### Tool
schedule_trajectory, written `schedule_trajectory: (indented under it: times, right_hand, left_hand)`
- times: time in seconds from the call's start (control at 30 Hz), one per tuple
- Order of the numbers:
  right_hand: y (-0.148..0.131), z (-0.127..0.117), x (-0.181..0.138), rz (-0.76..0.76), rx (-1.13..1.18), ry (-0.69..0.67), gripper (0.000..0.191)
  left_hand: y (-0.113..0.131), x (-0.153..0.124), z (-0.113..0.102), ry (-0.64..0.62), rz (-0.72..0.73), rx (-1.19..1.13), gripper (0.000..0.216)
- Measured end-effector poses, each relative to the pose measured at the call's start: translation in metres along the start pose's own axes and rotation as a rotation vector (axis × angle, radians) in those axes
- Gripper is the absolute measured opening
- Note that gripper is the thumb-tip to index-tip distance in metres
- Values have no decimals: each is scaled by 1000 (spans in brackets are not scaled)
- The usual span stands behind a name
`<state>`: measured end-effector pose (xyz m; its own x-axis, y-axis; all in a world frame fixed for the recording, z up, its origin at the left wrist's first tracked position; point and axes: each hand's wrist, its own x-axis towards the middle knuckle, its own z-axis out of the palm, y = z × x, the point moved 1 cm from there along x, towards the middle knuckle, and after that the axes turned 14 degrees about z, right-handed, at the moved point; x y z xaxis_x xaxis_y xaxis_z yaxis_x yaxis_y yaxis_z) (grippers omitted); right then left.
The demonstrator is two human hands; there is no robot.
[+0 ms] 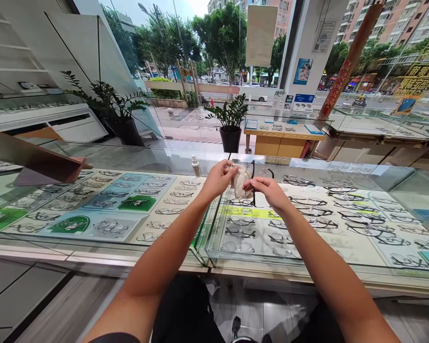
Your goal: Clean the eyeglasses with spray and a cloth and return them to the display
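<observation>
Above the glass counter my left hand (pixel 219 180) is closed, with its fingers pinching a pale cleaning cloth (pixel 240 183). Close beside it on the right, my right hand (pixel 270 189) is closed on a pair of eyeglasses (pixel 253 194), whose dark temple stands out up and down past the fingers. The cloth lies against the eyeglasses, hiding most of the lenses. A thin dark curved piece shows just behind my right hand; whether it belongs to the same eyeglasses I cannot tell. A small white spray bottle (pixel 196 166) stands upright on the counter, left of my left hand.
Under the glass top (pixel 157 159) lie rows of eyeglasses (pixel 241 232) on white, blue and green panels. A brown wooden stand (pixel 53 159) rises at the left. Beyond the counter are potted plants (pixel 230 136), a wooden display table (pixel 282 143) and large windows.
</observation>
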<state>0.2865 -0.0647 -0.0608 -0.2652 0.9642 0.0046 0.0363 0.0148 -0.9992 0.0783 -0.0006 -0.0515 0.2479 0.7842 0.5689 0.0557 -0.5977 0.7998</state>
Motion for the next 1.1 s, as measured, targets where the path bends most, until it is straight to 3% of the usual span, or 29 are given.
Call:
schedule_trajectory:
  times: [0.13,0.27,0.63,0.8,0.9,1.1]
  right_hand:
    - [2,0,2,-25,-31,14,38]
    - [5,1,3,-23,-64,41,39]
    - [6,3,6,-73,-112,8,45]
    - [2,1,3,-73,-45,-20,44]
    - [1,1,2,-80,-24,-57,45]
    - [-1,0,1,-125,7,-110,43]
  left_hand:
    - [1,-1,10,46,-35,-130,48]
    - [4,-2,18,7,-53,-177,47]
    - [17,-13,24,-147,125,19,32]
    - [20,-13,20,-56,219,75,44]
    - [19,-11,21,-1,186,-4,38]
    - [16,-11,25,18,96,-180,49]
